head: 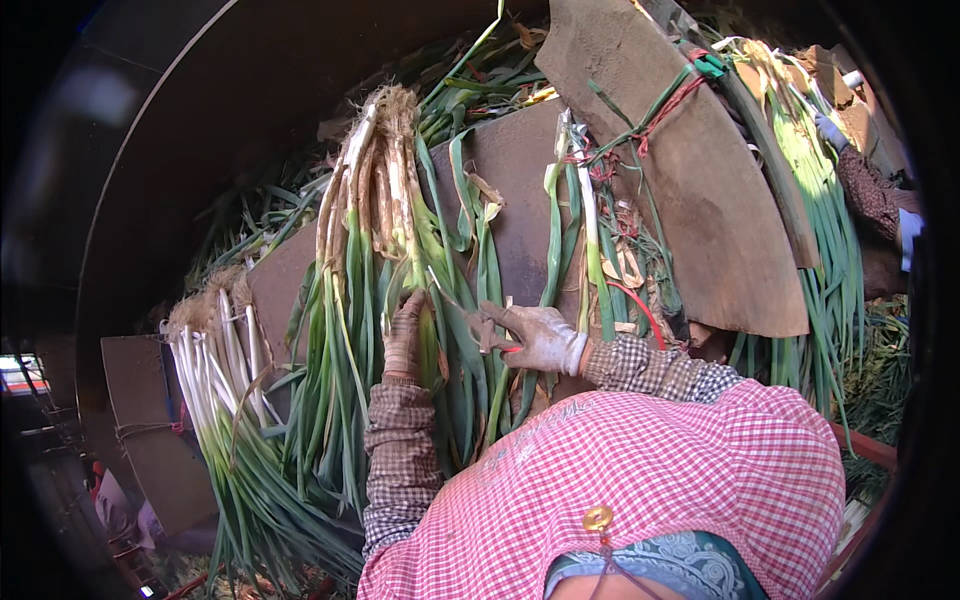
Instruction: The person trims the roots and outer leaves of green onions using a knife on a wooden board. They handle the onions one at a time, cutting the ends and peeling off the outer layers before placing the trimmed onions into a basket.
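Observation:
My left hand [403, 334], in a soiled work glove, grips the leaves of a green onion at the near right side of a heap of unpeeled green onions [382, 180]. Their brown roots point away from me. My right hand [544, 337], in a dirty white glove, holds a pair of scissors [484, 330] with red on the handle; the blades point at the leaves beside my left hand. To the left lies a bunch of clean white-stemmed green onions [217, 375]. A few stalks [589, 217] lie right of the scissors.
A brown board [675, 187] stands at the right, with red string [667, 112] tied near it. Beyond it, a co-worker's gloved hand [831, 131] touches another green onion heap [814, 165]. Loose leaves and scraps [487, 90] lie behind. A hinged brown panel [161, 435] is at the left.

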`<act>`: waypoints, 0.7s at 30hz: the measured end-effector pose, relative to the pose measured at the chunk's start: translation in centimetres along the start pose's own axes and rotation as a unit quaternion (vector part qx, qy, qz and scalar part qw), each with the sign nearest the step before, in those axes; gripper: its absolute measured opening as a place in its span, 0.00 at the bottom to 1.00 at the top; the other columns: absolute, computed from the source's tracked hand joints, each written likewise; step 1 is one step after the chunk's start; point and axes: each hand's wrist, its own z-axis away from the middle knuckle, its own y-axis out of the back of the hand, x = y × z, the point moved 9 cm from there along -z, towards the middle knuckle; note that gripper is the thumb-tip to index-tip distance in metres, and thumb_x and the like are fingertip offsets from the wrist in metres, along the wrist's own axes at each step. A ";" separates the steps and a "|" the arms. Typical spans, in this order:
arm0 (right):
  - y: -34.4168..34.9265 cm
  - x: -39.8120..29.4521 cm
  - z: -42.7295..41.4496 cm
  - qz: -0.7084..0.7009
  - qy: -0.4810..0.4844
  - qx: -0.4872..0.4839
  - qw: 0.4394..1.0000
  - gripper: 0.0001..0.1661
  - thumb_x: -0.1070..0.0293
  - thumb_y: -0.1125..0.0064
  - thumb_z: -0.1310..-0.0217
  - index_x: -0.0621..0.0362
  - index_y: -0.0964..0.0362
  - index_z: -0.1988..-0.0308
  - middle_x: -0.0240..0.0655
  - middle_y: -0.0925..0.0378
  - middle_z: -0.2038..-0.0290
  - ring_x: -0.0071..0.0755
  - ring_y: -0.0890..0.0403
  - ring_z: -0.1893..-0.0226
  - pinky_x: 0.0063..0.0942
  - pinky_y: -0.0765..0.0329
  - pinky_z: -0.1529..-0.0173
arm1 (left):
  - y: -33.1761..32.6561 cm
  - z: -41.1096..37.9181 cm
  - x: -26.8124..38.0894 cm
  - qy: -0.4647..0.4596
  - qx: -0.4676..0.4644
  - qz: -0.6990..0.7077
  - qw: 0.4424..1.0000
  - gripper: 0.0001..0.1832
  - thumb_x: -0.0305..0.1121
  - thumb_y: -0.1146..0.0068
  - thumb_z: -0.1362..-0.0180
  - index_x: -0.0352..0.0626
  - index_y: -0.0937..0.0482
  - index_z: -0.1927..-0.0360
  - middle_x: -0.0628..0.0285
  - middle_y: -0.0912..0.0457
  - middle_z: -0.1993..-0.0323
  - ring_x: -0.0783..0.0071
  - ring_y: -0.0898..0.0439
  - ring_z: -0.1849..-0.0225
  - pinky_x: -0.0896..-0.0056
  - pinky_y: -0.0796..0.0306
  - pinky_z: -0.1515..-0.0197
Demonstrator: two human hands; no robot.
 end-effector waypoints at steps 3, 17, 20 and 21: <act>-2.0 0.0 1.3 0.000 -0.028 -0.085 0.996 0.56 0.59 0.35 0.56 0.55 0.48 0.27 0.49 0.22 0.61 0.57 0.19 0.60 0.47 0.24 0.54 | 1.1 -0.7 0.0 -0.041 0.056 -0.097 0.993 0.18 0.43 0.41 0.37 0.37 0.20 0.54 0.60 0.19 0.63 0.72 0.24 0.63 0.68 0.28 0.55; 8.2 10.0 -26.1 0.068 -0.127 0.109 0.984 0.41 0.53 0.36 0.53 0.56 0.32 0.39 0.53 0.18 0.56 0.57 0.18 0.54 0.46 0.23 0.48 | -1.9 2.2 0.9 0.058 -0.060 0.124 0.989 0.17 0.36 0.43 0.36 0.37 0.23 0.47 0.61 0.18 0.59 0.72 0.18 0.62 0.73 0.23 0.58; 7.3 7.9 -24.3 0.040 -0.109 0.061 0.991 0.43 0.52 0.34 0.55 0.59 0.32 0.40 0.53 0.18 0.54 0.55 0.18 0.52 0.44 0.23 0.47 | -1.5 3.7 2.2 0.120 -0.091 0.247 0.957 0.15 0.36 0.45 0.34 0.40 0.23 0.48 0.60 0.16 0.60 0.70 0.17 0.63 0.71 0.20 0.57; 6.1 5.9 -21.5 0.005 -0.069 0.063 0.996 0.47 0.53 0.33 0.56 0.59 0.35 0.37 0.52 0.18 0.55 0.56 0.18 0.53 0.44 0.24 0.47 | -1.1 3.2 2.3 0.126 -0.144 0.279 0.941 0.14 0.36 0.46 0.33 0.40 0.23 0.49 0.62 0.16 0.62 0.71 0.17 0.64 0.71 0.20 0.57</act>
